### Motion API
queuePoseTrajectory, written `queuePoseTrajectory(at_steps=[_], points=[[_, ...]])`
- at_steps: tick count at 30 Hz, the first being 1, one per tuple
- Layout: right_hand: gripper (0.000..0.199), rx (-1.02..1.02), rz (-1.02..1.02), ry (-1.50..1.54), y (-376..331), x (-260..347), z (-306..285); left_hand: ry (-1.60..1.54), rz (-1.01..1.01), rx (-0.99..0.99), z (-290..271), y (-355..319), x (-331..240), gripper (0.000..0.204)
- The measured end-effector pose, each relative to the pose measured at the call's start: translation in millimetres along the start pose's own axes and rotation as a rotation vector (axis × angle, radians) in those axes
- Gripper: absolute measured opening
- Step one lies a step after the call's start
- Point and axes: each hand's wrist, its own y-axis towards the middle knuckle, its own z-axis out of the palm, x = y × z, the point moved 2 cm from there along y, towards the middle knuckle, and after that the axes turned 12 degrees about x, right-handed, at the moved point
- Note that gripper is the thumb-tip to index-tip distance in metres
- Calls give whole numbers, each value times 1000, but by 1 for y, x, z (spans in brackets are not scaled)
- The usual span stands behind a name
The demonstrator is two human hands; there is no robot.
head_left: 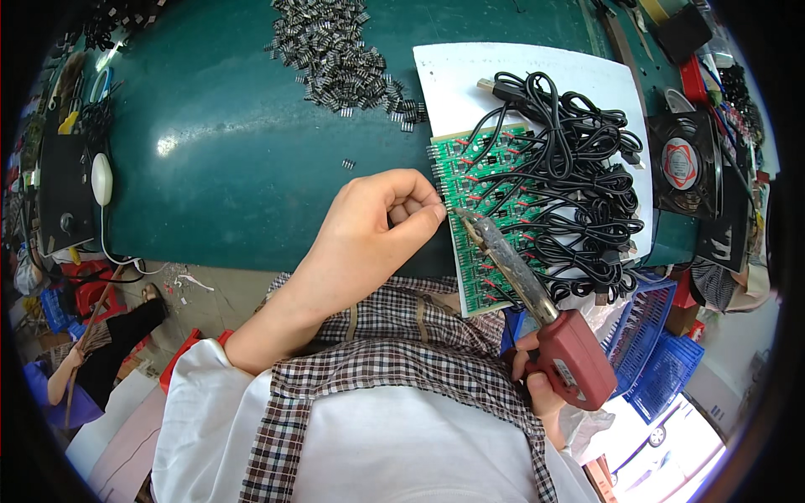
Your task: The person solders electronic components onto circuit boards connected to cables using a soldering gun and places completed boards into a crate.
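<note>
My left hand is closed in a pinch at the left edge of a green circuit board panel. Between thumb and forefinger sits a small pin header, mostly hidden by the fingertips. Similar pin headers line the panel's upper left edge. My right hand grips a soldering iron by its red handle. Its tip points up and left, close to the left fingertips; contact with the board cannot be made out. Black cables, coiled and tied, run from the panel's red wire joints to the right.
A white sheet lies under the panel and cables. Loose pin headers are heaped at the back, with a single one nearer. A fan stands right; blue baskets sit below. Another person is at far left.
</note>
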Motion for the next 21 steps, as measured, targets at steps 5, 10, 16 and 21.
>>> queuePoseTrajectory(at_steps=[5, 10, 16, 21], points=[[56, -41, -124, 179, -1, 0, 3, 0, -2, -3, 0, 0, 0, 7], [55, -9, -129, 160, 1, 0, 4, 0, -4, -17, 1, -1, -4, 7], [48, 16, -125, 140, 5, 3, 5, 40, -7, -2, 2, -1, -5, 8], [73, -124, -20, -24, 5, 0, 7, -16, -14, -2, 1, 1, -1, 8]])
